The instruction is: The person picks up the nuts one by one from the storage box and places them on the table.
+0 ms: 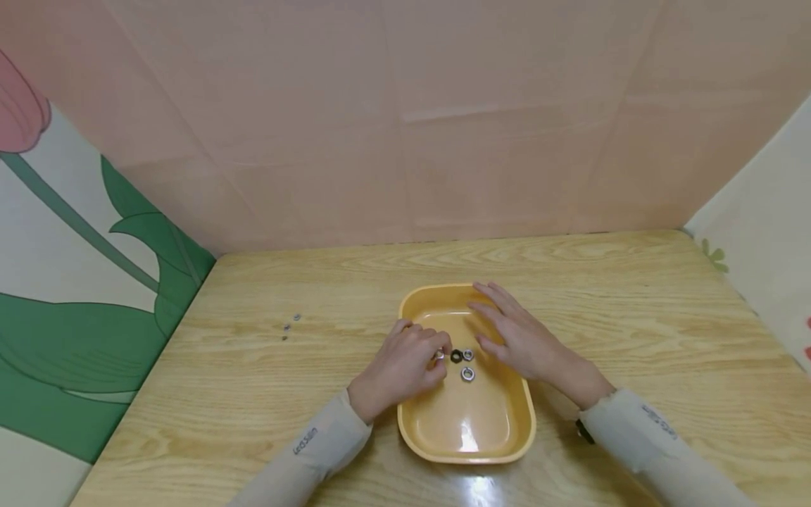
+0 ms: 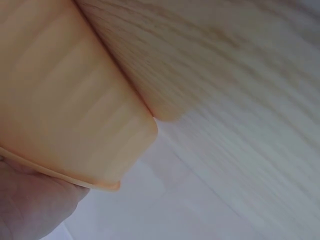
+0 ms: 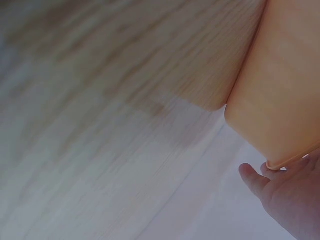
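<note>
In the head view a yellow plastic tray (image 1: 465, 451) sits on the wooden table. My left hand (image 1: 405, 359) reaches over its left rim and pinches a silver hex nut (image 1: 440, 354) between thumb and forefinger. Right beside those fingertips are a black nut (image 1: 456, 356) and a silver nut (image 1: 469, 354), with a larger silver nut (image 1: 467, 374) just below them. Over the right rim extends my right hand (image 1: 522, 341), fingers spread and holding nothing. Both wrist views show mostly the tray's outer wall (image 2: 85, 90), with part of each hand at the rim; the nuts are hidden there.
Several tiny metal pieces (image 1: 287, 327) lie on the table (image 1: 253, 394) left of the tray; they are too small to identify. A pink-beige wall covering (image 1: 405, 141) rises behind the table, and printed panels (image 1: 95, 338) stand at both sides.
</note>
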Tool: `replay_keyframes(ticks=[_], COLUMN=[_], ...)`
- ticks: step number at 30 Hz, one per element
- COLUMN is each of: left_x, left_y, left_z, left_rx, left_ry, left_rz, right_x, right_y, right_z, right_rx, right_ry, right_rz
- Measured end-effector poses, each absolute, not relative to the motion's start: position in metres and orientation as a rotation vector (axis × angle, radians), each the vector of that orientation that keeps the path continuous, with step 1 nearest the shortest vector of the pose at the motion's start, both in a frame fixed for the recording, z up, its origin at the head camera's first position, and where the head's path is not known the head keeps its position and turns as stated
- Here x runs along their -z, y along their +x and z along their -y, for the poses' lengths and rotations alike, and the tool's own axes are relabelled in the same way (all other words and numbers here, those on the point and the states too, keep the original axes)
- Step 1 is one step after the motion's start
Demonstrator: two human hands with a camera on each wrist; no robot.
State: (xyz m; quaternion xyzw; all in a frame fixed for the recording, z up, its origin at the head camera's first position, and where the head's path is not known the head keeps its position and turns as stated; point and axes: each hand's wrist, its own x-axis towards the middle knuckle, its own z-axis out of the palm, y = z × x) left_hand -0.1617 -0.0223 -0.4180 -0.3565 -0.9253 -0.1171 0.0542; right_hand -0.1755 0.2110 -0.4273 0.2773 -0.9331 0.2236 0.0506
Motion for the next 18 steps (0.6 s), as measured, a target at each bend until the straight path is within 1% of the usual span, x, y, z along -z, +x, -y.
replay_keyframes(ticks=[18], left_x=[0.4119], left_y=[-0.1622], left_z=[0.0255], left_rx=[0.323], left_ry=[-1.131], left_rz=[2.778], right_x=[0.4264], right_y=[-0.1754], right_z=[-0.2109], right_rx=[-0.689], right_ry=[0.848], right_rz=[2.848])
